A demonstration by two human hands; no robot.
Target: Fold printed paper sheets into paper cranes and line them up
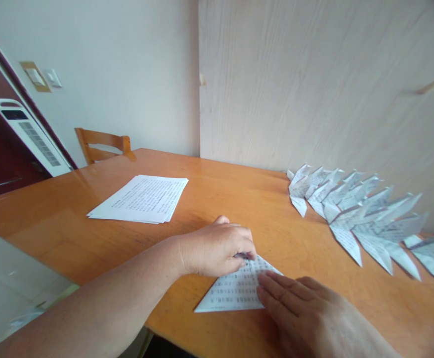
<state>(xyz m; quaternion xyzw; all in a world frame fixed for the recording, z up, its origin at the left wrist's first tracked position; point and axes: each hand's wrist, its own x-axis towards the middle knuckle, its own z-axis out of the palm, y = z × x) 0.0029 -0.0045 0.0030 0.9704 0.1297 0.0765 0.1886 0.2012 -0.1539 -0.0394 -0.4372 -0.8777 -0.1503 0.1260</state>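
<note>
A printed sheet of paper point(235, 293), folded into a triangle, lies on the wooden table near its front edge. My left hand point(220, 248) reaches across from the left, its fingers curled and closed at the paper's upper corner; its thumb side and the fingertips are partly hidden. Stretched out flat, my right hand point(309, 311) presses its fingertips on the right side of the triangle and covers its right corner.
A stack of printed sheets point(142, 199) lies at the left on the table point(217, 189). Several folded paper pieces point(366, 204) stand in rows at the right, by a wooden panel point(313, 89). A chair point(105, 141) is behind the far left edge.
</note>
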